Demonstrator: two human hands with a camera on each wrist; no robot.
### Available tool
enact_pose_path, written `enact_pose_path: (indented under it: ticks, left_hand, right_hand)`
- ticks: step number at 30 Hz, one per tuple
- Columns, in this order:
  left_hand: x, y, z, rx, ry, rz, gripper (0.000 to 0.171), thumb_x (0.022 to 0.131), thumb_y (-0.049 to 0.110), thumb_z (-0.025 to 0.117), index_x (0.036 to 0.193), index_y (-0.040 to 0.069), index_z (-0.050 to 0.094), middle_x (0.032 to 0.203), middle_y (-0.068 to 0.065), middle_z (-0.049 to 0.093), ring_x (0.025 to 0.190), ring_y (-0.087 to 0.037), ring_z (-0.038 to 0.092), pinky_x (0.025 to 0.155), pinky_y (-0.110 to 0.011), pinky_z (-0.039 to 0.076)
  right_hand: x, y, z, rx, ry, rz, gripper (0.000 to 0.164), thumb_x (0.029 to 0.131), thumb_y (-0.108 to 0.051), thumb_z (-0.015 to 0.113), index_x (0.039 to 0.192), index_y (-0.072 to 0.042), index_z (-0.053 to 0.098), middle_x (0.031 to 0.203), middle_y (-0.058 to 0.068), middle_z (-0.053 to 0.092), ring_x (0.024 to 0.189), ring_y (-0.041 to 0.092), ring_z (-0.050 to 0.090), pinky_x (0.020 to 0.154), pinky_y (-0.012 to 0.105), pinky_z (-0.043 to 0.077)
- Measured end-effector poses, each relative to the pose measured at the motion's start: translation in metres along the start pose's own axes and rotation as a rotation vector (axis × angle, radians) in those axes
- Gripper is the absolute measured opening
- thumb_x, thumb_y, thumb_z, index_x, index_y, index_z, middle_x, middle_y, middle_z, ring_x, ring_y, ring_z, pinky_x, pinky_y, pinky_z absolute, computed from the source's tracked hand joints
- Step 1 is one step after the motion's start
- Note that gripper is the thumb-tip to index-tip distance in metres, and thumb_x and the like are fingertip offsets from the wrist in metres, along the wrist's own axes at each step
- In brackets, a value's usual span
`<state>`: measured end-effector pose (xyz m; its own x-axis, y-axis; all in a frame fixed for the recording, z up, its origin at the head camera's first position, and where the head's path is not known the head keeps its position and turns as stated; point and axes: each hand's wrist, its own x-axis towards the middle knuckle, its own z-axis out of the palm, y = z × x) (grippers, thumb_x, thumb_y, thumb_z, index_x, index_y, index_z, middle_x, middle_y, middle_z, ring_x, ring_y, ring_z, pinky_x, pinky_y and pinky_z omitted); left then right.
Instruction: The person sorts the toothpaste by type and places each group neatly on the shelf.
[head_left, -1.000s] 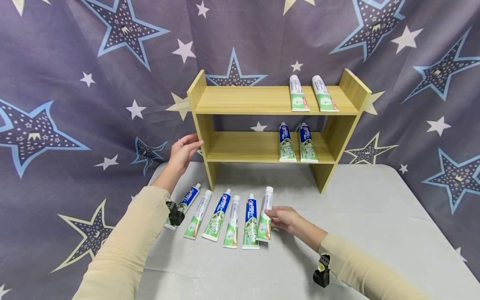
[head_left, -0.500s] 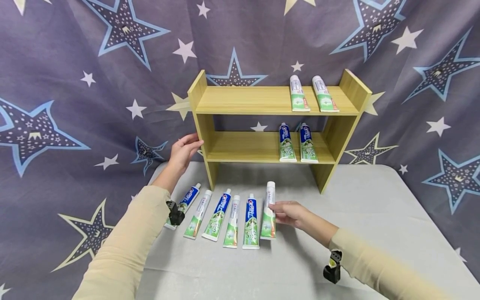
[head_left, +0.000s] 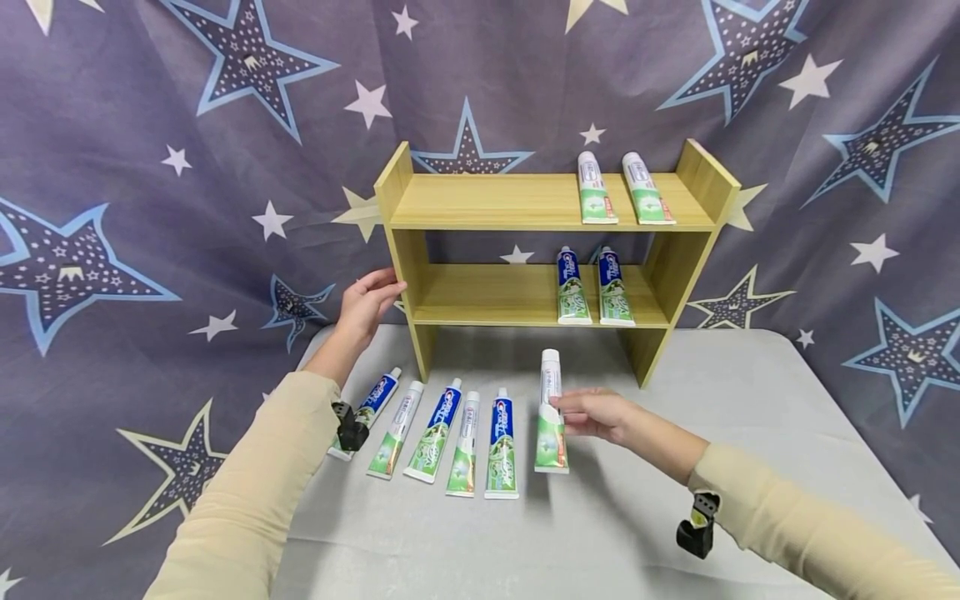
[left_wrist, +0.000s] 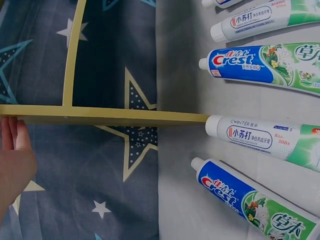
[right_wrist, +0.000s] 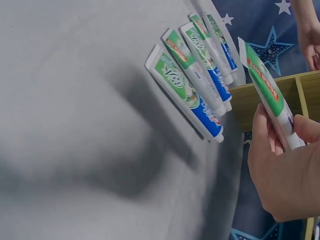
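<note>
Far left, your left hand (head_left: pixel 366 307) has its fingers released, resting extended against the outer left side panel of the pale wooden two-board shelf (head_left: pixel 487 200); it holds nothing.

Nearer, the black wrist camera (head_left: pixel 350 427) hides part of the leftmost blue-and-green toothpaste tube (head_left: pixel 379 397). To its right on the grey-covered bench (head_left: pixel 757 425) lie a slim white-and-green tube (head_left: pixel 395 431), a second blue-and-green tube (head_left: pixel 434 431), another white-and-green tube (head_left: pixel 463 443) and a third blue-and-green tube (head_left: pixel 502 446), all caps toward the far side.

Right of that row, lifted clear of the bench, is the held white-and-green plastic toothpaste tube (head_left: pixel 550 421) with a white cap. Your right hand (head_left: pixel 596 412) pinches it between thumb and fingers from its right edge. Expect it to be light, smooth and slightly slippery, soft in the body, with a stiffer cap and flat crimped near end. Grasp it mid-body with moderate pressure; a hard squeeze would probably dent it. It is unlikely to break.

Beyond, on the shelf's right half, two blue-and-green tubes (head_left: pixel 573 287) lie on the lower board and two white-and-green tubes (head_left: pixel 597 187) on the upper. The upper board likely limits hand clearance above the lower; the right side panel bounds space there.
</note>
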<state>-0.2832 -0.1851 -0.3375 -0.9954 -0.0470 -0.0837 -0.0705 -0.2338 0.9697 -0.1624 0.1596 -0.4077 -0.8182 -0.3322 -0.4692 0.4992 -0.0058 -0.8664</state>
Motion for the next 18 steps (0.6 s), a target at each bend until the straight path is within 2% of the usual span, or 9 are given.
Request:
enact_pose_path:
  ticks: [4, 10, 18]
  left_hand:
    - [0.0, 0.0, 0.0, 0.0, 0.002, 0.002, 0.047, 0.088, -0.004, 0.062, 0.133, -0.001, 0.049, 0.097, 0.007, 0.062, 0.09, 0.0, 0.063, 0.115, -0.031, 0.038]
    - [-0.001, 0.0, 0.0, -0.001, 0.001, 0.001, 0.046, 0.088, -0.004, 0.062, 0.133, -0.001, 0.049, 0.097, 0.007, 0.062, 0.089, 0.0, 0.063, 0.115, -0.031, 0.038]
    - [-0.001, 0.001, 0.001, 0.003, 0.002, 0.002, 0.052, 0.089, -0.004, 0.061, 0.139, -0.004, 0.045, 0.097, 0.007, 0.061, 0.09, 0.0, 0.063, 0.115, -0.031, 0.038]
  right_hand:
    - [-0.006, -0.007, -0.002, 0.004, -0.019, -0.005, 0.024, 0.092, -0.004, 0.057, 0.113, 0.007, 0.051, 0.073, -0.004, 0.07, 0.07, 0.005, 0.068, 0.069, 0.024, 0.061]
    - [-0.011, -0.015, -0.005, 0.001, -0.041, 0.0, 0.016, 0.093, -0.003, 0.054, 0.108, 0.004, 0.053, 0.073, -0.004, 0.071, 0.068, 0.004, 0.067, 0.069, 0.024, 0.061]
    - [-0.02, -0.033, -0.005, -0.019, -0.038, 0.025, 0.038, 0.094, -0.006, 0.055, 0.125, 0.011, 0.044, 0.074, -0.004, 0.07, 0.067, 0.004, 0.066, 0.07, 0.025, 0.061]
